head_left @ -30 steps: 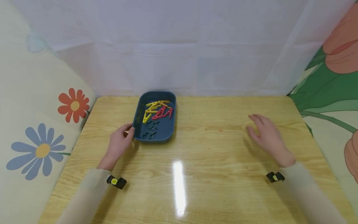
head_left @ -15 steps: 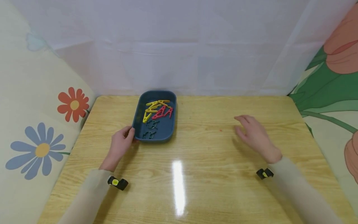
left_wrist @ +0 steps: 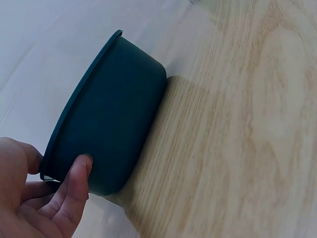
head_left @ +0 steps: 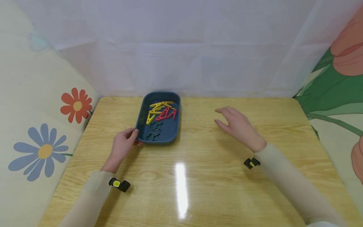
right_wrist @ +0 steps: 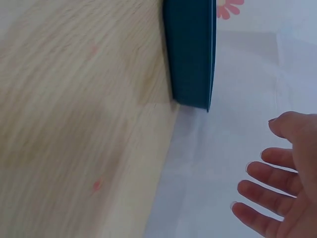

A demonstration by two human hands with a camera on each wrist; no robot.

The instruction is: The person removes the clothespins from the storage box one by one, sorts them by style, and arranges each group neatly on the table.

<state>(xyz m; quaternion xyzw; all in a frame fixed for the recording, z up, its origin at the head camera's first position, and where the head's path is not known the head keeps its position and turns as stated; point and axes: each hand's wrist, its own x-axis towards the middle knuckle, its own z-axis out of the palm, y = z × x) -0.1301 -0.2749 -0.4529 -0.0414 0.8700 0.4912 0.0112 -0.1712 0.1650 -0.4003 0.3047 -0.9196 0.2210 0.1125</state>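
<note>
A dark blue tray with a raised rim stands on the left part of the table. Inside it lie several yellow clothes pegs and a few red clothes pegs, with dark ring-like clips closer to the front. My left hand pinches the tray's near left corner; in the left wrist view, fingertips press on its outer wall. To the right of the tray, my right hand hovers over the table, fingers spread and holding nothing. The tray's end also shows in the right wrist view.
The wooden table has a bright light reflection near the middle. A white cloth hangs behind its far edge, and flower-printed panels stand at both sides. Black wrist cameras jut from both sleeves.
My right hand has moved left across the table toward the tray, staying spread. My left hand keeps its hold at the tray's corner, and the tray stays in place.
</note>
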